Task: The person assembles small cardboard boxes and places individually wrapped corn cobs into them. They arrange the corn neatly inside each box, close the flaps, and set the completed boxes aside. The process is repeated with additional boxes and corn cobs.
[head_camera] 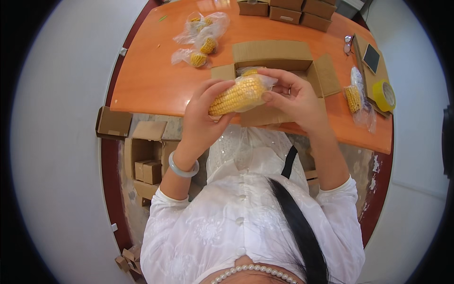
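Observation:
An ear of yellow corn in a clear plastic bag (241, 95) is held between my two hands over the near side of an open cardboard box (273, 51). My left hand (207, 110) wraps around its left end. With thumb and fingers, my right hand (292, 96) grips the bag at the right end. Another bagged ear (251, 72) shows partly inside the box behind. Several bagged ears (198, 59) lie on the orange table (152, 78) at the left, and one more bagged ear (353, 98) lies at the right.
Small cardboard boxes (285, 15) are stacked at the table's far side. At the right are eyeglasses (347, 45), a dark-screened device (371, 58) on flat cardboard (365, 78), and a roll of yellow tape (383, 96). More boxes (147, 172) stand below the table's left front edge.

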The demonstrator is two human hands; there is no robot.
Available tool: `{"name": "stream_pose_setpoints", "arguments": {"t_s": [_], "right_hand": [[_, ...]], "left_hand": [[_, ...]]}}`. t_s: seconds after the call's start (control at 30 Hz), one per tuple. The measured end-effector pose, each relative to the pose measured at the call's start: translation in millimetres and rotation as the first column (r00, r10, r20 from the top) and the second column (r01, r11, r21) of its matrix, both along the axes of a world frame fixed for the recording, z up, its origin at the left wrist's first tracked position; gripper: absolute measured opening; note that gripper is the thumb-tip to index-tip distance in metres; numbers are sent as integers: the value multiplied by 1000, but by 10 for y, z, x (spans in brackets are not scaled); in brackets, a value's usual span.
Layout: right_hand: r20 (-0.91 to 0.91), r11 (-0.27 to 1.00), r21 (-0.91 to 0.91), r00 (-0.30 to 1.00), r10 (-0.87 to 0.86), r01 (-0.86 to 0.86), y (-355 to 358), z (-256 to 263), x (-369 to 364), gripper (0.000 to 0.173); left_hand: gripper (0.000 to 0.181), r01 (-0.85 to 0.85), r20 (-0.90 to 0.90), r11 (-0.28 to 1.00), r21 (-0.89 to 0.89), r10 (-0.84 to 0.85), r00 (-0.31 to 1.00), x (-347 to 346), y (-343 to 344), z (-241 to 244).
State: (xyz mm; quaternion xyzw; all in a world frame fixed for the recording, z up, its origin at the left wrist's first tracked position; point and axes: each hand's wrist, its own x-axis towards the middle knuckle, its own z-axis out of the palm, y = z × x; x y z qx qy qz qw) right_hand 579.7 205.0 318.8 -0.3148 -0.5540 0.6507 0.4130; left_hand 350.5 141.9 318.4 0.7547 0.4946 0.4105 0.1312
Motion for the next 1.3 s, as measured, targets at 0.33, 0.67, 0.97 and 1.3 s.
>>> {"name": "stream_pose_setpoints", "arguments": {"t_s": [0.33, 0.67, 0.97, 1.3], "right_hand": [[-402, 981, -149, 898, -176, 126, -60, 12, -264, 22], [-505, 971, -236, 860, -77, -51, -166, -213, -658, 17], [-549, 880, -316, 825, 135, -355, -177, -274, -685, 24], [-673, 706, -471, 732, 99, -529, -232, -282, -611, 36]], "left_hand": [[76, 34, 840, 999, -25, 2, 542, 225, -140, 136], [56, 201, 971, 978, -51, 2, 238, 134, -225, -496], [64, 262, 846, 964, 50, -180, 501, -21, -320, -214], [63, 215, 552, 977, -11, -173, 816, -89, -270, -207]]}}
